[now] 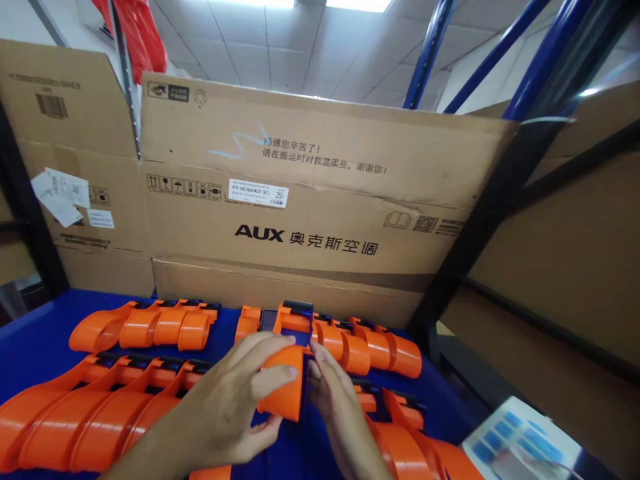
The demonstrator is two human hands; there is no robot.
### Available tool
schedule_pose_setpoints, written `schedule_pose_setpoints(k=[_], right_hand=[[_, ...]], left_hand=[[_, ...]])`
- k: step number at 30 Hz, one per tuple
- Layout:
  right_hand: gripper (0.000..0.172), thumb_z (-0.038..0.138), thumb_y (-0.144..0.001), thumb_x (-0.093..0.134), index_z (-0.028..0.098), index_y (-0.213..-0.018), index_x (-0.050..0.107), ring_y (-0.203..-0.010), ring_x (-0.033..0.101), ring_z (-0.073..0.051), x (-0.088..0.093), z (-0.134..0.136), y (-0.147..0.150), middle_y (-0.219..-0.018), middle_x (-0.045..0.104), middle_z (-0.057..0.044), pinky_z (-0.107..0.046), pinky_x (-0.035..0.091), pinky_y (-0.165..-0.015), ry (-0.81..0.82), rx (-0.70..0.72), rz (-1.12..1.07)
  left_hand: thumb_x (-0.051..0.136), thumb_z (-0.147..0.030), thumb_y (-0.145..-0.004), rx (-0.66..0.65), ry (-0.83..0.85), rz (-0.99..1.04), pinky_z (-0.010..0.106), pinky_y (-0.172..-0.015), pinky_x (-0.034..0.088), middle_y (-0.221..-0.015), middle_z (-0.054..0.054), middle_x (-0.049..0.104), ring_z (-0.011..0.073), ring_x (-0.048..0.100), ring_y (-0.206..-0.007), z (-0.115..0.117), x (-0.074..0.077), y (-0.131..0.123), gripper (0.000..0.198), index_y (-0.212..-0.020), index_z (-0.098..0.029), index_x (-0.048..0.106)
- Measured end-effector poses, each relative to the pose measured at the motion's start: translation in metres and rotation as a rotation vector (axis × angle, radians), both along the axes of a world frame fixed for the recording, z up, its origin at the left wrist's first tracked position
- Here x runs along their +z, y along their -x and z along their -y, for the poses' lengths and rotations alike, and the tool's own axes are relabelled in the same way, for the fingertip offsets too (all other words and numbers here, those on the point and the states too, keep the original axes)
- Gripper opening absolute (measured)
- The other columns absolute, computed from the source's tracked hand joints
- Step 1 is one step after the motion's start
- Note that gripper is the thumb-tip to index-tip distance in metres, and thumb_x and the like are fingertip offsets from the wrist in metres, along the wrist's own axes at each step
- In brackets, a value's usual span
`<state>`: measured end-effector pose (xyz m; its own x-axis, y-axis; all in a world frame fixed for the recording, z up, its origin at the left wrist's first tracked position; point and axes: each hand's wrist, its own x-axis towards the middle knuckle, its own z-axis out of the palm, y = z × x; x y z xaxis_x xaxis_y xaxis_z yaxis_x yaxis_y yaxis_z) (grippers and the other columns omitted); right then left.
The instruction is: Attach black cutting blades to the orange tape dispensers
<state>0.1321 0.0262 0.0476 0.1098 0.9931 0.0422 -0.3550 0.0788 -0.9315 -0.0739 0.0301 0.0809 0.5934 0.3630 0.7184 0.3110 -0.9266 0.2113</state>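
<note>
Both my hands grip one orange plastic part (284, 390) with a curved shell and a dark blue section, held just above the blue table (30, 340). My left hand (233, 407) wraps over its left side, thumb along the front. My right hand (335, 400) presses against its right side with fingers together. Rows of matching orange parts lie around them: one row (145, 327) at the back left, another (350, 343) at the back centre, a larger overlapping row (75, 420) at the front left and more (410, 440) at the front right.
A large brown AUX cardboard box (310, 200) stands along the table's back edge, with another carton (65, 133) to its left. Blue and black shelving posts (480, 220) rise on the right beside brown panels. A white sheet with blue labels (520, 443) lies at the lower right.
</note>
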Motion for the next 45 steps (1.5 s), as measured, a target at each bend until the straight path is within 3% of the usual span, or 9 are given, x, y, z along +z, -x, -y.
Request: schedule_pose_setpoints(k=[5,8,11,14,18,24,30,36,45], right_hand=[[0.046,0.053,-0.069,0.090,0.022,-0.099,0.075,-0.104,0.070,-0.025,0.004,0.002,0.002,-0.104,0.078,-0.003,-0.032,0.054,-0.092,0.030,-0.031,0.025],[0.039,0.055,-0.074,0.086,0.021,-0.091,0.074,-0.096,0.070,-0.023,0.008,0.003,0.005,-0.093,0.076,-0.001,-0.030,0.054,-0.088,-0.016,0.013,0.071],[0.040,0.059,-0.079,0.081,0.022,-0.092,0.073,-0.082,0.069,-0.021,0.012,0.007,0.008,-0.079,0.072,0.000,-0.027,0.054,-0.073,-0.004,0.061,0.086],[0.041,0.061,-0.083,0.077,0.022,-0.097,0.074,-0.072,0.064,-0.019,0.015,0.011,0.011,-0.076,0.070,0.000,-0.026,0.052,-0.067,-0.031,0.108,0.132],[0.035,0.055,-0.093,0.069,0.021,-0.101,0.074,-0.073,0.059,-0.017,0.016,0.016,0.013,-0.084,0.069,-0.002,-0.026,0.050,-0.069,-0.141,0.206,0.257],[0.043,0.052,-0.095,0.066,0.019,-0.067,0.059,-0.063,0.042,-0.013,0.012,0.017,0.010,-0.067,0.049,0.003,-0.023,0.042,-0.061,-0.216,0.141,0.442],[0.030,0.048,-0.096,0.066,0.020,-0.094,0.073,-0.065,0.047,-0.014,0.005,0.016,0.014,-0.071,0.055,0.002,-0.026,0.047,-0.070,-0.231,0.156,0.425],[0.036,0.049,-0.098,0.060,0.018,-0.105,0.078,-0.070,0.053,-0.017,0.006,0.017,0.014,-0.076,0.063,-0.002,-0.028,0.050,-0.072,-0.224,0.206,0.449],[0.037,0.045,-0.097,0.057,0.018,-0.075,0.071,-0.058,0.040,-0.013,0.011,0.017,0.012,-0.063,0.050,0.003,-0.022,0.038,-0.054,-0.245,0.094,0.587]], left_hand=[[0.075,0.003,-0.076,-0.091,0.110,-0.061,0.052,-0.119,0.041,-0.162,0.013,0.043,0.0326,0.041,-0.146,0.008,-0.010,0.004,0.088,-0.146,-0.033,0.036],[0.085,-0.024,-0.082,-0.171,0.237,0.043,0.051,-0.122,0.037,-0.167,0.010,0.038,0.0347,0.037,-0.151,0.016,-0.010,0.008,0.089,-0.153,-0.038,0.032],[0.070,-0.051,-0.093,-0.136,0.514,0.366,0.050,-0.125,0.031,-0.170,0.008,0.034,0.0364,0.031,-0.155,0.021,-0.004,0.007,0.071,-0.155,-0.037,0.038],[0.060,-0.044,-0.101,0.004,0.811,0.688,0.045,-0.121,0.037,-0.164,0.007,0.045,0.0314,0.044,-0.148,0.019,0.000,-0.001,0.053,-0.151,-0.036,0.047],[0.070,-0.039,-0.097,-0.063,1.053,0.722,0.039,-0.109,0.050,-0.143,0.010,0.067,0.0275,0.065,-0.125,0.010,-0.006,-0.007,0.048,-0.143,-0.029,0.059],[0.074,-0.039,-0.094,-0.068,1.092,0.689,0.034,-0.091,0.056,-0.130,0.008,0.074,0.0216,0.072,-0.096,0.006,-0.011,-0.004,0.052,-0.143,-0.029,0.060],[0.074,-0.039,-0.093,-0.050,1.068,0.649,0.031,-0.089,0.054,-0.118,0.007,0.078,0.0198,0.069,-0.091,0.008,-0.005,-0.007,0.045,-0.135,-0.026,0.065],[0.074,-0.040,-0.093,0.000,1.040,0.612,0.028,-0.077,0.055,-0.092,0.003,0.078,0.0200,0.068,-0.084,0.004,-0.006,-0.008,0.047,-0.135,-0.023,0.065],[0.073,-0.036,-0.092,0.001,1.018,0.594,0.033,-0.081,0.057,-0.087,0.004,0.076,0.0199,0.066,-0.078,0.002,-0.006,-0.008,0.042,-0.131,-0.019,0.070]])
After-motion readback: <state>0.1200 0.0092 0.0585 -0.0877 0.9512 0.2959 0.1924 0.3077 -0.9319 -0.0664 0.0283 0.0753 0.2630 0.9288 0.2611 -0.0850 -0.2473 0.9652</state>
